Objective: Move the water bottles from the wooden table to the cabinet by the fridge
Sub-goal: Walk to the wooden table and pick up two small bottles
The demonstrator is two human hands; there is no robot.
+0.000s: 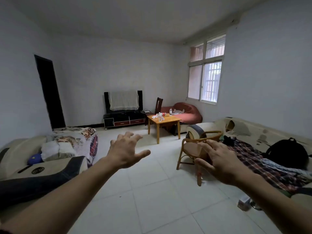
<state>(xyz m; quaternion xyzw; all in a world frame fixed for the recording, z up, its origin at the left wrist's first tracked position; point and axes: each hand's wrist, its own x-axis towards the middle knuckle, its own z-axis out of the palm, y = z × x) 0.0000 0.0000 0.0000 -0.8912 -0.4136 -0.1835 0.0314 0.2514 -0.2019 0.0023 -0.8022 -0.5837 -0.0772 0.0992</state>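
A small wooden table stands across the room near the far right corner. Several clear water bottles rest on it: one upright near the middle, one upright at its back edge, and others lying flat beside a red-labelled one. My left hand is stretched out in front of me with fingers spread, holding nothing. My right hand is also held out, fingers spread and empty. Both hands are far from the table. No fridge or cabinet beside one is in view.
A rattan chair stands just past my right hand. A sofa with blankets lines the left, another with clothes and a black backpack the right. A TV stand, a dark chair and a red beanbag sit by the far wall.
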